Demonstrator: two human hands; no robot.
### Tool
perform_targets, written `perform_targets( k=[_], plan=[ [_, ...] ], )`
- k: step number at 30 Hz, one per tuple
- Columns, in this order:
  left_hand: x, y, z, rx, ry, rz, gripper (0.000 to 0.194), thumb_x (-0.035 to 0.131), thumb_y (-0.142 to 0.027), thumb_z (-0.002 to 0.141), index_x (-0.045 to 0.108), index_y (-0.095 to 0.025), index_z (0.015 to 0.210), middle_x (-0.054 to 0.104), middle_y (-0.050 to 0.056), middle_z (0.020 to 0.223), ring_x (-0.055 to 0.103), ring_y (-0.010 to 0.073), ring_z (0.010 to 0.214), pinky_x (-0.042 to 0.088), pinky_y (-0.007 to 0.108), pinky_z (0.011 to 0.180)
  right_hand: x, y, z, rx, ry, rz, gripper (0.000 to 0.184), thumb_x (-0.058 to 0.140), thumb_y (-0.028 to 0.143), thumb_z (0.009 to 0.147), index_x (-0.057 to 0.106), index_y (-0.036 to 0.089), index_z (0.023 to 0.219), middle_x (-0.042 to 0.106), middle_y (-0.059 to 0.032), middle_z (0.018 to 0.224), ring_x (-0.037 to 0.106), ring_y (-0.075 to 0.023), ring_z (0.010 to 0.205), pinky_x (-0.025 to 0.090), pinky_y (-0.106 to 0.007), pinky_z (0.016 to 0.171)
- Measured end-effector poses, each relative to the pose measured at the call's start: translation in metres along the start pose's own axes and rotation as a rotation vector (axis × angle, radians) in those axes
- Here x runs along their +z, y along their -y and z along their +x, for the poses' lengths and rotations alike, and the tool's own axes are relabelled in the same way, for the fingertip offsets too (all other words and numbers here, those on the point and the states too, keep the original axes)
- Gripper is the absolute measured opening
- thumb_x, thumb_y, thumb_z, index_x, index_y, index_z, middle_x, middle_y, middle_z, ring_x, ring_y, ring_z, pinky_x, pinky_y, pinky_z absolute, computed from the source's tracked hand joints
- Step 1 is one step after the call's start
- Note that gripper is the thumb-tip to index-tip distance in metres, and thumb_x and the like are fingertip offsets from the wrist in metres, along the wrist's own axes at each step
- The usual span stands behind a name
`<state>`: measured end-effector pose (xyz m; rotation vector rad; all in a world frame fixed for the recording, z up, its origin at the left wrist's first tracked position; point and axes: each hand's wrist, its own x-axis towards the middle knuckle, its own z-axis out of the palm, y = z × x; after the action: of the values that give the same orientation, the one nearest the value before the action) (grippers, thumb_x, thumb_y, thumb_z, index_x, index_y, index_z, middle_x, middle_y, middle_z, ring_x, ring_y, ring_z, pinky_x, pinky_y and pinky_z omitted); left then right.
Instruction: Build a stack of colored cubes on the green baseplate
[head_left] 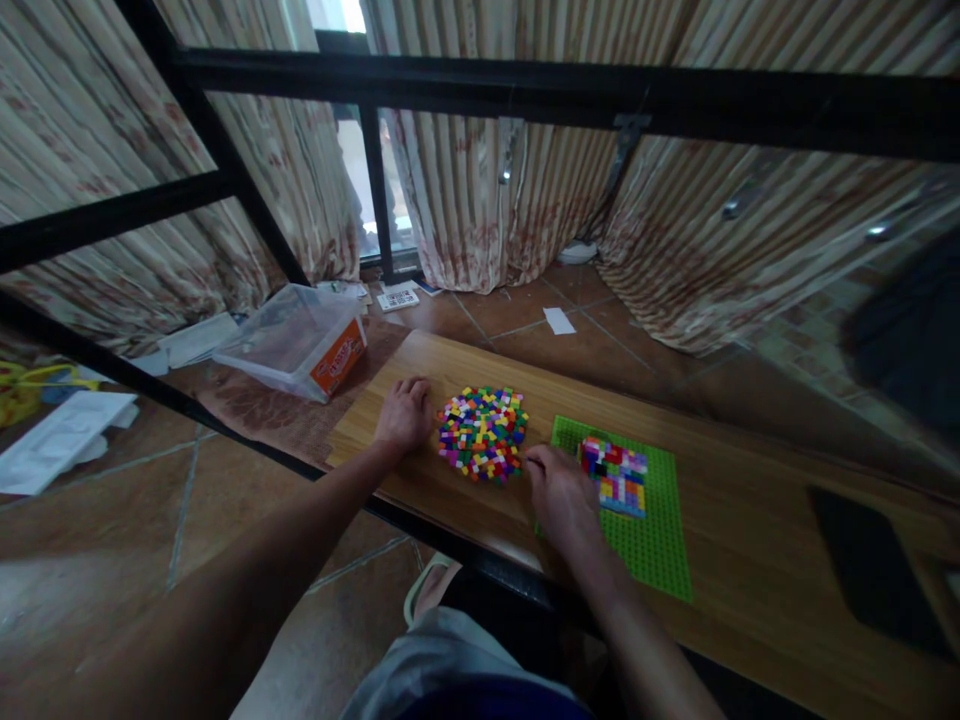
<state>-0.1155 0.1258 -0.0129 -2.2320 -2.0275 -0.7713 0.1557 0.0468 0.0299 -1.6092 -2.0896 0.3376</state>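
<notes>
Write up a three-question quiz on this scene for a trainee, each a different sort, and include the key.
1. True or false: the pile of loose bricks lies between the left hand and the right hand.

2. Choose one: what colour is the studded baseplate?
A) Blue
B) Green
C) Red

3. Fill in: the label on the clear plastic box has a background coloured ____.

Key: 1 true; 2 B; 3 orange.

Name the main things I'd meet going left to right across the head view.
White rectangular moulded piece, clear rectangular plastic box, left hand, pile of small multicoloured bricks, green studded baseplate, flat black rectangular object.
</notes>
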Motion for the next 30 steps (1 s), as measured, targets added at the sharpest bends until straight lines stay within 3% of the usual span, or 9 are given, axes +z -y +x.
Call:
perform_targets(
  k=[5,13,18,22,30],
  plan=[
    [0.001,0.002,0.001,0.008,-0.010,-0.010,0.026,0.046,-0.016,0.088,0.063,-0.018,0.108,0.065,0.013,0.117,0.058,0.0290,0.110,0.048,0.045,0.100,-0.025,-0.009,-0.019,0.074,-0.119,0.160,0.025,0.043,0.029,0.094,0.066,0.021,0.093,0.071,-0.0070,0.095,0.065,-0.0203,0.086,0.048,-0.033,0.080],
    [-0.001,-0.001,0.001,-0.007,-0.002,-0.026,0.026,0.047,-0.017,0.087,0.064,-0.016,0.107,0.064,0.014,0.118,0.057,0.0296,0.111,0.047,0.045,0.102,-0.051,-0.062,-0.032,0.295,-0.310,0.214,0.031,0.053,0.045,0.088,0.070,0.020,0.094,0.070,-0.0085,0.097,0.063,-0.0217,0.086,0.049,-0.037,0.082],
    [-0.001,0.000,0.002,0.007,0.001,-0.022,0.026,0.046,-0.017,0.087,0.063,-0.015,0.106,0.065,0.015,0.118,0.057,0.0299,0.110,0.047,0.046,0.101,-0.047,-0.075,-0.022,0.217,-0.413,0.126,0.030,0.057,0.046,0.086,0.074,0.022,0.087,0.065,-0.0097,0.107,0.056,-0.0244,0.105,0.042,-0.044,0.097],
    [-0.001,0.000,0.002,0.008,-0.001,-0.021,0.025,0.046,-0.016,0.087,0.064,-0.016,0.105,0.066,0.013,0.115,0.058,0.0294,0.109,0.048,0.044,0.100,-0.037,-0.080,-0.018,0.237,-0.440,0.131,0.027,0.060,0.046,0.085,0.075,0.023,0.085,0.061,-0.0098,0.120,0.052,-0.0255,0.115,0.037,-0.047,0.103],
    [0.003,0.002,0.002,0.011,-0.010,-0.023,0.027,0.044,-0.017,0.089,0.064,-0.015,0.107,0.065,0.014,0.117,0.058,0.0287,0.110,0.047,0.045,0.102,-0.024,-0.089,-0.015,0.314,-0.470,0.298,0.025,0.067,0.047,0.077,0.076,0.025,0.083,0.062,-0.0076,0.118,0.056,-0.0244,0.112,0.037,-0.047,0.104]
  ],
)
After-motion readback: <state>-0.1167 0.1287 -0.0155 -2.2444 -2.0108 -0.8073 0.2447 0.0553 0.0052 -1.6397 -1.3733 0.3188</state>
